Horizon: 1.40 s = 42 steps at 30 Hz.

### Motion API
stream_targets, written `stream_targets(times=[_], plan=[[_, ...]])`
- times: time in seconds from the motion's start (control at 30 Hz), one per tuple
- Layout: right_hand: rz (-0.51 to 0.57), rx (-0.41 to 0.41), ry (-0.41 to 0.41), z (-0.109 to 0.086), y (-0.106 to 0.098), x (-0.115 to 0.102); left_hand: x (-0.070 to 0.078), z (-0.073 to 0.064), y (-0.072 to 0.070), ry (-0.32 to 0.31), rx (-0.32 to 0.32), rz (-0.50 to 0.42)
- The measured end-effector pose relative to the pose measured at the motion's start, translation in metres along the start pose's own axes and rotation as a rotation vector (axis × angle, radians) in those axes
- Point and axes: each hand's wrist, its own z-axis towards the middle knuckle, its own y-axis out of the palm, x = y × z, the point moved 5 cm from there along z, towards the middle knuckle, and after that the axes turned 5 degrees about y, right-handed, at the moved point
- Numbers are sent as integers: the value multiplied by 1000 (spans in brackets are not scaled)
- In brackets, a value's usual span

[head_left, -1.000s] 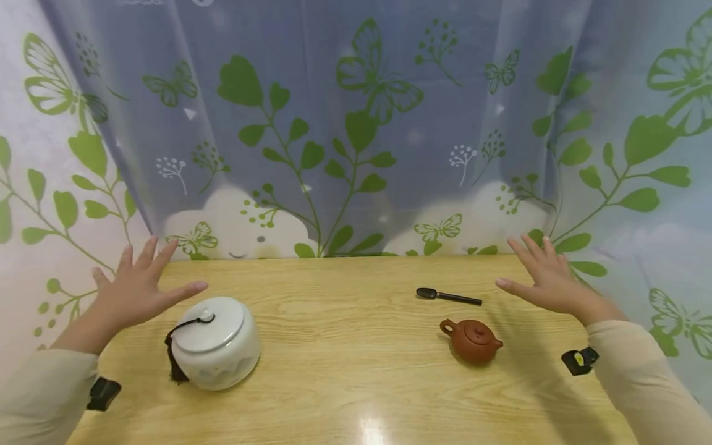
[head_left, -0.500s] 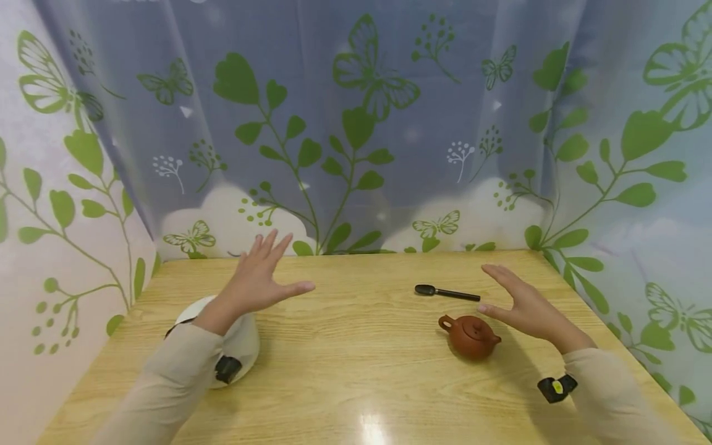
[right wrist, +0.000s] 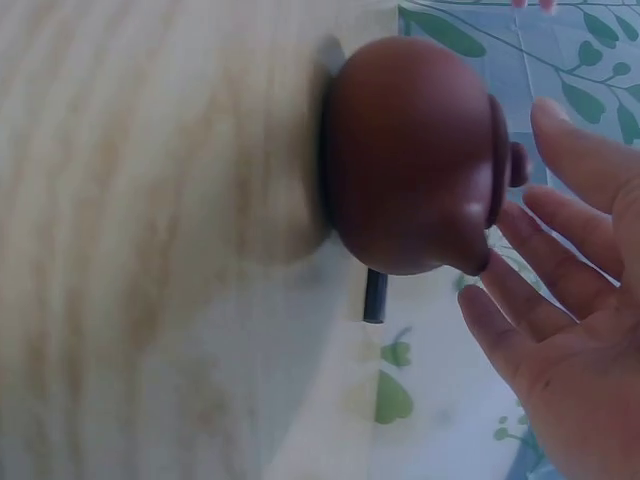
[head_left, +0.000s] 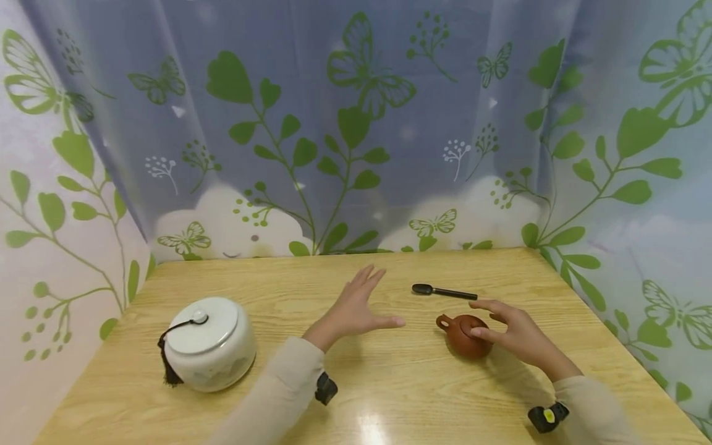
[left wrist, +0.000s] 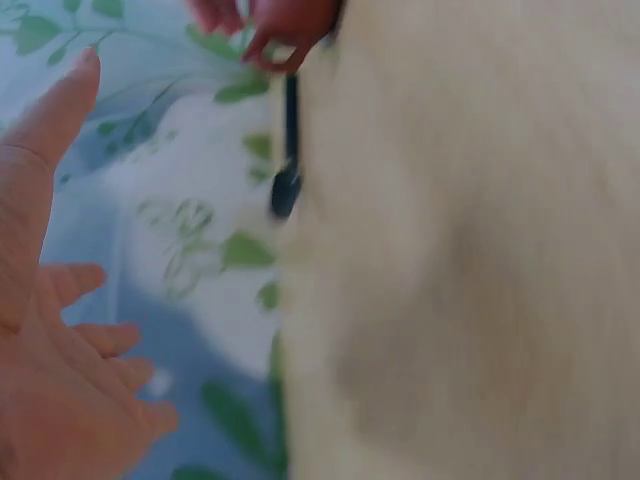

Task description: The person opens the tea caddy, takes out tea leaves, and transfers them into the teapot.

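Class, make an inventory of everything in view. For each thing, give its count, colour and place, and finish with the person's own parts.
Table: 1, light wood, below everything else
Printed cloth: blue, white and green, behind and beside the table
Lidded jar: 1, white, left side of the table
Tassel: 1, black, hanging down the jar's left side
Teapot: 1, reddish brown, right side of the table
Spoon: 1, black, just behind the teapot
Wrist devices: 2, black, one at each wrist
Sleeves: 2, beige, one on each arm
Left hand: 1, between jar and teapot
Right hand: 1, beside the teapot
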Motion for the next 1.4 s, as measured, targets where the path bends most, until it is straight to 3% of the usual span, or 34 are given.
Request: stream_targets(times=[0.17, 0.33, 0.6, 0.73, 0.93, 1.07, 1.4], plan=[[64, 20, -5, -2, 2, 1, 14, 17, 42, 16, -33, -156], [92, 37, -18, -1, 3, 2, 24, 32, 75, 14, -41, -263], [105, 39, -32, 0, 5, 9, 34, 47, 113, 0, -60, -451], [134, 40, -26, 0, 4, 10, 38, 52, 122, 42, -65, -484], [165, 44, -32, 1, 6, 13, 42, 55, 125, 92, -49, -398], [180, 48, -31, 0, 7, 13, 44, 56, 125, 90, -44, -340], [165, 37, 22, 1, 7, 16, 44, 56, 126, 65, -34, -397]])
